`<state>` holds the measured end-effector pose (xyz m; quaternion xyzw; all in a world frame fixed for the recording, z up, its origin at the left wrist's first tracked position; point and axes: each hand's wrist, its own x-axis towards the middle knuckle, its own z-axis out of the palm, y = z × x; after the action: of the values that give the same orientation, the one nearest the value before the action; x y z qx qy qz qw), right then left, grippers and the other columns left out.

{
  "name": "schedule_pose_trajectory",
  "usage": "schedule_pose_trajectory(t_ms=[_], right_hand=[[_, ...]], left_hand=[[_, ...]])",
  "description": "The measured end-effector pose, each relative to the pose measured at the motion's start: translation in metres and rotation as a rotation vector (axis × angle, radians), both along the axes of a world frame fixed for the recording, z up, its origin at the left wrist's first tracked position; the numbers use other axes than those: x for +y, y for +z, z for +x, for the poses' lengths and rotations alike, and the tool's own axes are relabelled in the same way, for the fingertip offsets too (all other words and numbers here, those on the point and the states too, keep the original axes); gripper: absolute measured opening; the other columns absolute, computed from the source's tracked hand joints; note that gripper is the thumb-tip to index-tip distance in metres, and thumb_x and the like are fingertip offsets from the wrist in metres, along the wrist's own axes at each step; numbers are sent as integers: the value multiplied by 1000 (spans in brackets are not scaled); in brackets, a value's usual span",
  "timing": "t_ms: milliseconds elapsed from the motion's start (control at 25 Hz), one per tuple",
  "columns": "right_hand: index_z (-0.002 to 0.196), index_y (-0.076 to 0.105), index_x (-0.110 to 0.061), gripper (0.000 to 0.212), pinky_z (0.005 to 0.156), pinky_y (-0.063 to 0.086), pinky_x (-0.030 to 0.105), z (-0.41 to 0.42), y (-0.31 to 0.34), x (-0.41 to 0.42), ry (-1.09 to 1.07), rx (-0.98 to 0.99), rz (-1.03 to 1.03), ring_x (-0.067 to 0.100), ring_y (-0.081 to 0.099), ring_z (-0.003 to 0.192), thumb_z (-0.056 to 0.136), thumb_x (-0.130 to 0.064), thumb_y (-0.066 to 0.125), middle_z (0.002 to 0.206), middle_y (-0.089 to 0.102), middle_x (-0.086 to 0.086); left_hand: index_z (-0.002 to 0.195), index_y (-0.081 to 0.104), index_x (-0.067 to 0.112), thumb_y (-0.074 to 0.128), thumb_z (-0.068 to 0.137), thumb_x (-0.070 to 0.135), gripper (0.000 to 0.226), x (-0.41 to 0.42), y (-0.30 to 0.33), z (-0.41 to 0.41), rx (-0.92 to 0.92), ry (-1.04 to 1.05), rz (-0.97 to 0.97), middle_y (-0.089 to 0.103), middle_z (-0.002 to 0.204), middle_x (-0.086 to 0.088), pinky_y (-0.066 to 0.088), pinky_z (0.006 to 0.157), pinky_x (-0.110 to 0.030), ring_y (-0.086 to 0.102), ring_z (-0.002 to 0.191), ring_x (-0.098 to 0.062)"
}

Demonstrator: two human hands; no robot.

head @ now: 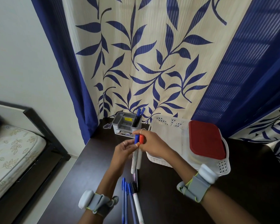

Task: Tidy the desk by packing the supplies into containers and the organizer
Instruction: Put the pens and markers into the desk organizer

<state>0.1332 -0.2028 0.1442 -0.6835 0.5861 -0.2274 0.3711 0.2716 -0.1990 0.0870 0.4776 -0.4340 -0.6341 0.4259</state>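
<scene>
- Now the right hand point(149, 143) is gripping two markers point(137, 156) together, probably bundling them for the organizer point(127, 125) just beyond.
- Left hand point(122, 150) is steadying their barrels with lightly curled fingers.
- More pens point(128, 196) are lying between the wrists.

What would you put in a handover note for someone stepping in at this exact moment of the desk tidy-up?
Right hand: grips two white markers, one blue-capped and one red-capped, above the desk.
Left hand: fingers curled against the same markers from the left; whether it truly grips them is unclear.
Organizer: at the back of the desk, with a few pens already standing in its right slot.
Basket: on the right, holding a red-lidded container.
Done: some pens are in the organizer.
Left: stow the held markers, then the loose pens lying near the front edge.
</scene>
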Motion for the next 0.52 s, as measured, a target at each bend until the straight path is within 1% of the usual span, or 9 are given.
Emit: schedule_pose_trajectory(t_ms=[80, 160, 240, 360, 440, 480, 520], right_hand=[[130, 53, -20, 50, 93, 50, 36, 1, 10, -13, 30, -12, -3, 24, 55, 111, 83, -2, 60, 132, 53, 9], [129, 54, -18, 48, 94, 48, 33, 3, 19, -27, 57, 2, -23, 25, 53, 115, 84, -2, 60, 133, 52, 9], [126, 55, -16, 45, 91, 46, 29, 4, 26, -43, 68, 12, -49, 24, 54, 115, 84, -2, 61, 132, 53, 9], [123, 56, -15, 41, 85, 47, 27, 5, 36, -70, 53, 18, -86, 23, 56, 109, 85, -2, 59, 127, 56, 9], [121, 56, -14, 38, 83, 48, 28, 6, 40, -89, 34, 21, -119, 20, 55, 101, 85, -4, 60, 124, 57, 10], [120, 57, -13, 36, 83, 46, 27, 6, 41, -98, 30, 30, -146, 18, 53, 99, 85, -5, 60, 123, 58, 10], [119, 58, -13, 35, 82, 44, 26, 6, 42, -110, 26, 42, -173, 18, 53, 98, 85, -4, 60, 121, 59, 10]], left_hand=[[102, 67, 11, 62, 85, 7, 18, -13, 5, 3, 34, 5, -24, 75, 88, -2, 57, 78, -26, 70, 84, -13], [106, 67, 14, 60, 87, 7, 21, -26, 13, 5, 30, 2, -53, 75, 88, 0, 55, 83, -27, 70, 84, -11], [106, 67, 19, 57, 89, 7, 23, -40, 19, 5, 19, -1, -79, 76, 85, 4, 54, 83, -25, 70, 83, -7], [104, 68, 24, 54, 92, 12, 22, -66, 29, 5, 5, -5, -109, 75, 89, 2, 51, 87, -29, 68, 87, -12], [105, 69, 20, 52, 93, 14, 21, -87, 33, 6, -14, -10, -142, 73, 89, -2, 50, 85, -32, 67, 82, -13], [107, 68, 17, 51, 94, 15, 22, -96, 35, 5, -20, -15, -148, 72, 87, -2, 51, 81, -31, 66, 78, -12], [110, 66, 13, 49, 95, 16, 23, -107, 37, 4, -21, -20, -163, 72, 83, -1, 52, 76, -27, 66, 73, -9]])
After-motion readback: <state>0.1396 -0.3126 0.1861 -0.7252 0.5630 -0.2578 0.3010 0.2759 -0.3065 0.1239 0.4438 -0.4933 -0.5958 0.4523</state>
